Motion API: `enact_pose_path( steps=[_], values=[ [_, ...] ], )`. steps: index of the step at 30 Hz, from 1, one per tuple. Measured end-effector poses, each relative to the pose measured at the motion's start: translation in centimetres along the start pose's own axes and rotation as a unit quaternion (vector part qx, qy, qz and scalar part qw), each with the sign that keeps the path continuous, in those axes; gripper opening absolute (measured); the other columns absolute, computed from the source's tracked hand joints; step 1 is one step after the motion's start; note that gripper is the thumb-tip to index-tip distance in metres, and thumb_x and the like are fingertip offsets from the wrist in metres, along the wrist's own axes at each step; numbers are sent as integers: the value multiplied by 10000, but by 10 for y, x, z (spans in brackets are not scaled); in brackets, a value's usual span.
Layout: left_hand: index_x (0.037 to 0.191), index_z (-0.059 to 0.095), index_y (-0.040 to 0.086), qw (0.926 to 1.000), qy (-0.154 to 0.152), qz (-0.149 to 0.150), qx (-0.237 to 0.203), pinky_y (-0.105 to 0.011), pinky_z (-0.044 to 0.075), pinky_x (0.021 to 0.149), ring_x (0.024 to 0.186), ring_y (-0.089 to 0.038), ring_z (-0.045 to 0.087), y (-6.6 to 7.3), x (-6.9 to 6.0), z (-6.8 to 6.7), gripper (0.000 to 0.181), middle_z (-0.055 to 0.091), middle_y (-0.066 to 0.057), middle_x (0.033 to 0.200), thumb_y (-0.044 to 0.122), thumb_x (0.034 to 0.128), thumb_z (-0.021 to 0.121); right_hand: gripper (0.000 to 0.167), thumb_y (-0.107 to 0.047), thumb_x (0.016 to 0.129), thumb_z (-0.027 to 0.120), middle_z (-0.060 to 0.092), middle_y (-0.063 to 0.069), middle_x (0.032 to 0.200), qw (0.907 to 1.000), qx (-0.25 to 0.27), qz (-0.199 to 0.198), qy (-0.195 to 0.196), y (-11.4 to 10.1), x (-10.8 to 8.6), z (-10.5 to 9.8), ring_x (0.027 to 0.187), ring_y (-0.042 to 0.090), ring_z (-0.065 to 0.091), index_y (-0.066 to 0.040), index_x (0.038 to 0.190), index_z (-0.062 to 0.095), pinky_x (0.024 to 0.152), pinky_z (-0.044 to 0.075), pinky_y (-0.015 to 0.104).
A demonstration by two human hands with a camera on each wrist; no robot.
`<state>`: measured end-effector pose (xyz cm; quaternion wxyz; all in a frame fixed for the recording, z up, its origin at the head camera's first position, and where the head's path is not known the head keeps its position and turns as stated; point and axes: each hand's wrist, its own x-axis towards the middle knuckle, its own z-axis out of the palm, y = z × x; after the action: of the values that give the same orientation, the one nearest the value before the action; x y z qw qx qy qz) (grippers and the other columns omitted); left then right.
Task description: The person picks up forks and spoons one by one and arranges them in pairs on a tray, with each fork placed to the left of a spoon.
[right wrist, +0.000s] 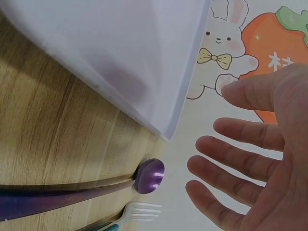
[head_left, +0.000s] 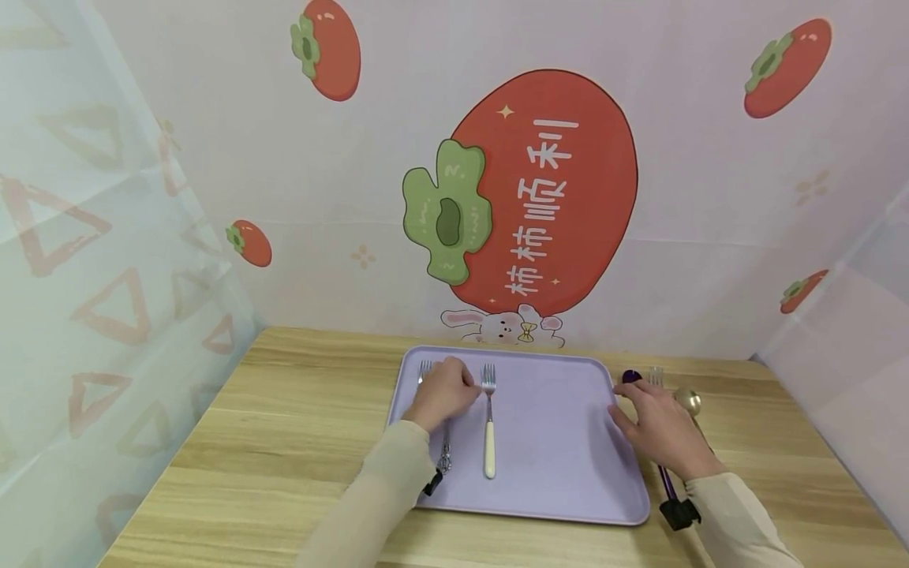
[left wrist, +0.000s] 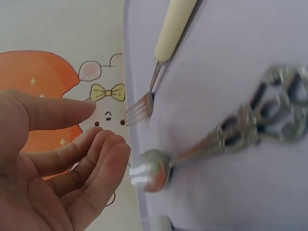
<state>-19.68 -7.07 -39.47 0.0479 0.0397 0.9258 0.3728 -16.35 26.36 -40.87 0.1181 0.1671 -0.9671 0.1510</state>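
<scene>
My left hand (head_left: 443, 394) hovers over the left part of a lilac tray (head_left: 561, 442), its fingers loosely bent around nothing. Beneath it lies a spoon with an ornate metal handle (left wrist: 240, 127); in the head view the hand covers its bowl. Just right of that hand is a fork with a cream handle (head_left: 490, 450). Tines of another fork (head_left: 425, 369) show past the hand. Beyond the tray's right edge, my right hand (head_left: 660, 426) spreads its fingers above a purple spoon (right wrist: 150, 176) and a fork with a teal part (right wrist: 139, 211), holding neither.
A gold-coloured spoon (head_left: 688, 401) lies on the wooden table (head_left: 284, 442), right of the right hand. Behind the table stands a printed backdrop (head_left: 554, 205) with persimmons and a rabbit. Similar sheets close off the left and right sides.
</scene>
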Motion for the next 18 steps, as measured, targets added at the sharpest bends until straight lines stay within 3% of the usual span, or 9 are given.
enact_pose_path(
  steps=[9,18],
  values=[
    [878,700,64,9972,400,421,464,-290,482,586,644,-137,575,-15,-4,-22,107,632,8,754,158,907,743,338,-175,930,722,661,266,1176,10000,29,61,-35,1,-1,1,1088,489,615,50,1177,674,891,488,640],
    [974,681,50,9920,796,496,851,-385,504,687,764,-192,584,-35,-13,-44,149,635,-41,880,171,905,733,341,-173,932,721,653,279,1187,10000,35,63,-15,5,-5,1,1110,507,599,50,1184,668,917,465,655]
  ],
)
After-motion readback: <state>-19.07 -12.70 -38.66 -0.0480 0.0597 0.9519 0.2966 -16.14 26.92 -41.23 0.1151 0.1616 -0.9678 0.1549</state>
